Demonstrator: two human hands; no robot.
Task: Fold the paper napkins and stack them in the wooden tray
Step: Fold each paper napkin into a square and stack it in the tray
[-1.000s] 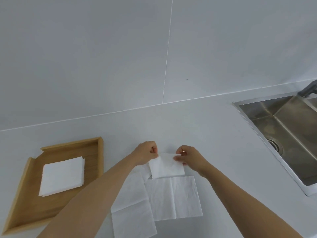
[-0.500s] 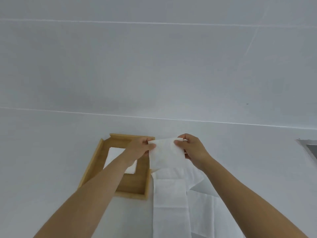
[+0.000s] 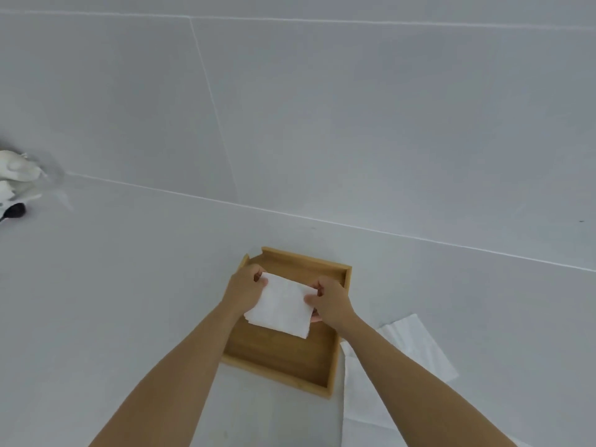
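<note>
A folded white paper napkin (image 3: 281, 307) is held over the middle of the wooden tray (image 3: 335, 359). My left hand (image 3: 245, 290) pinches its far left corner. My right hand (image 3: 329, 301) pinches its right edge. The napkin hides whatever lies under it in the tray, so I cannot tell whether it touches the stack below. Unfolded white napkins (image 3: 416, 343) lie flat on the counter just right of the tray, partly under my right forearm.
The white counter meets a white tiled wall behind the tray. At the far left edge sit a white object (image 3: 16, 166) and a small black item (image 3: 14, 210). The tray's near rim lies between my forearms.
Both hands carried the folded napkin left from above the loose napkins to over the tray. The view swung left, so the sink dropped out of sight.
</note>
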